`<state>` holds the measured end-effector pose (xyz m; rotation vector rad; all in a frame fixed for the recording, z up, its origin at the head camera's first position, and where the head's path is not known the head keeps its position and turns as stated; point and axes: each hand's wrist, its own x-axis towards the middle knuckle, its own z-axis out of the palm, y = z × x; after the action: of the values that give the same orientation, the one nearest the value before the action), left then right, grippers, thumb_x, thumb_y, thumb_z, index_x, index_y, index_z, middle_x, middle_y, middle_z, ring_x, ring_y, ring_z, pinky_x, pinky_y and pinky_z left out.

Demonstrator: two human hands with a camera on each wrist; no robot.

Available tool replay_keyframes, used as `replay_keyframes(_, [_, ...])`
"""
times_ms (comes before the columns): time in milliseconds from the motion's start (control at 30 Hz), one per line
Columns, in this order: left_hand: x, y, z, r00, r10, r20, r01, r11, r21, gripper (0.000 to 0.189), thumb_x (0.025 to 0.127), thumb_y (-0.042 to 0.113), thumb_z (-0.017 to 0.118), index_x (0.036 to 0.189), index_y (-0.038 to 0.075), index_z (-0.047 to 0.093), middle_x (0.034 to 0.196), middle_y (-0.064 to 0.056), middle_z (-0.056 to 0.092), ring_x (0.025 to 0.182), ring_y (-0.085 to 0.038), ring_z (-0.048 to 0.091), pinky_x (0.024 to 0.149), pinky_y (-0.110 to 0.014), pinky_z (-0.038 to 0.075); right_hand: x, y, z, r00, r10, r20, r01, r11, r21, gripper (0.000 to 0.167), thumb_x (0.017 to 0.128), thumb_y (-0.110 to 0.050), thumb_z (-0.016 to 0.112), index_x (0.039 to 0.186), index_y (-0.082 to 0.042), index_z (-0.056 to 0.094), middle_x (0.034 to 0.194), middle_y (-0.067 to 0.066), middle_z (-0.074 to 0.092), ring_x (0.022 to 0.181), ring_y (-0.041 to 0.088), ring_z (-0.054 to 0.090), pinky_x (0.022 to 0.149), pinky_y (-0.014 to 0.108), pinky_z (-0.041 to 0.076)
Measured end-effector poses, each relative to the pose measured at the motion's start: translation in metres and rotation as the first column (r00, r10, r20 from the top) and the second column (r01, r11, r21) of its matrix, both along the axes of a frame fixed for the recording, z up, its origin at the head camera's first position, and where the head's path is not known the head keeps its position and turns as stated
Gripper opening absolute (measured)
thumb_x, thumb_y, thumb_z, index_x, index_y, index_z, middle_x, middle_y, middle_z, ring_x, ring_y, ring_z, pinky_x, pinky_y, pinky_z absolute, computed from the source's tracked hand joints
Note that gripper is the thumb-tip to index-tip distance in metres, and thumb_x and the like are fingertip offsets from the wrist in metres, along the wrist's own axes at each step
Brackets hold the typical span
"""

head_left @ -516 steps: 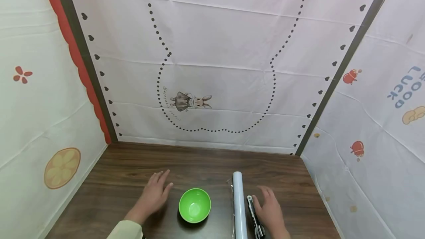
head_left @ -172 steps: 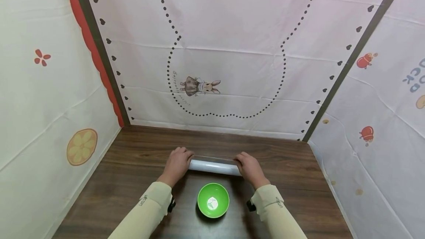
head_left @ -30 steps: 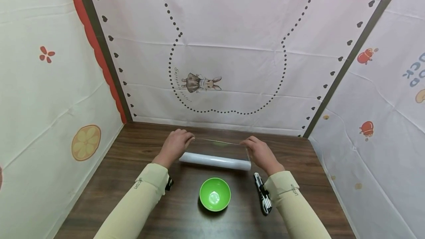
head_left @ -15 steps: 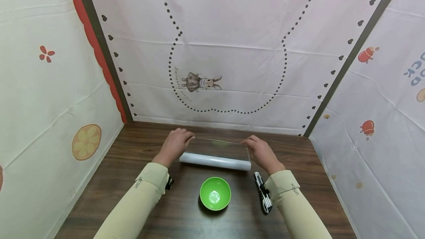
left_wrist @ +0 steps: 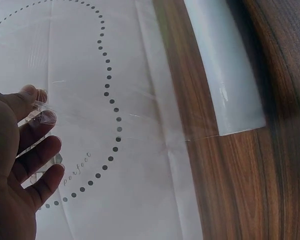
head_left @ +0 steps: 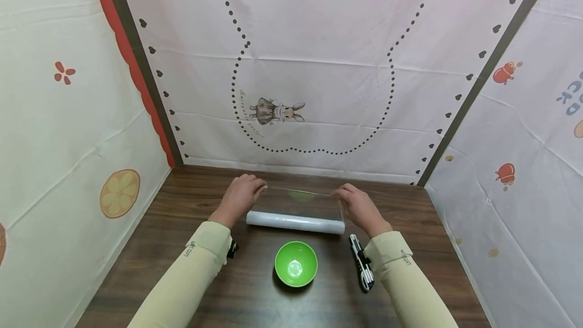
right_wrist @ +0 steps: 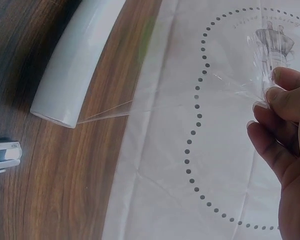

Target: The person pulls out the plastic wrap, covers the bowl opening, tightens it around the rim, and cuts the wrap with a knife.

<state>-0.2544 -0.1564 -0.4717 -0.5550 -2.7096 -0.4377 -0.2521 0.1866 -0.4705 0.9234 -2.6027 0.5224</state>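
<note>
Both hands hold clear film: the left hand pinches one end of the sheet's edge, the right hand the other. The film stretches taut between them, toward the far edge of the worktop, joined to a white roll lying roughly parallel to that edge. Nearer than the roll, a green bowl stands upright, its bare inside floor catching a bright glint. Toward the right edge lies a utility knife, just beside the right sleeve.
</note>
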Motion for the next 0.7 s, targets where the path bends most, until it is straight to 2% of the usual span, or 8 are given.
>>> replay_keyframes(200, [-0.002,-0.002,0.002,1.0,-0.014,-0.026,0.013,1.0,-0.004,0.017,0.096,0.025,0.061,0.099,0.015,0.073,0.086,0.001,0.068,0.083,-0.02,0.058,0.077,-0.04,0.047,0.0,0.0,0.005,1.0,-0.003,0.008,0.003,1.0,0.005,0.024,0.096,-0.001,0.054,0.111,-0.011,0.07,0.103,0.004,0.063,0.089,0.018,0.065,0.076,0.034,0.055])
replay_keyframes(467, [-0.001,-0.003,0.009,1.0,-0.008,0.003,0.008,1.0,-0.014,0.022,0.098,0.03,0.056,0.104,0.015,0.073,0.089,0.001,0.068,0.087,-0.021,0.06,0.081,-0.041,0.049,0.0,0.001,0.01,1.0,0.009,-0.001,-0.009,1.0,0.004,0.025,0.095,0.0,0.054,0.111,-0.011,0.07,0.103,0.004,0.063,0.089,0.019,0.065,0.076,0.035,0.055])
replay_keyframes(700, [0.0,-0.003,0.017,1.0,-0.018,-0.015,0.018,1.0,0.017,0.023,0.098,0.029,0.057,0.103,0.014,0.073,0.091,0.0,0.07,0.087,-0.022,0.062,0.085,-0.043,0.049,0.0,0.001,0.017,1.0,0.008,0.007,-0.007,1.0,-0.011,0.025,0.098,-0.002,0.051,0.112,-0.01,0.069,0.104,0.003,0.063,0.09,0.019,0.065,0.077,0.034,0.055])
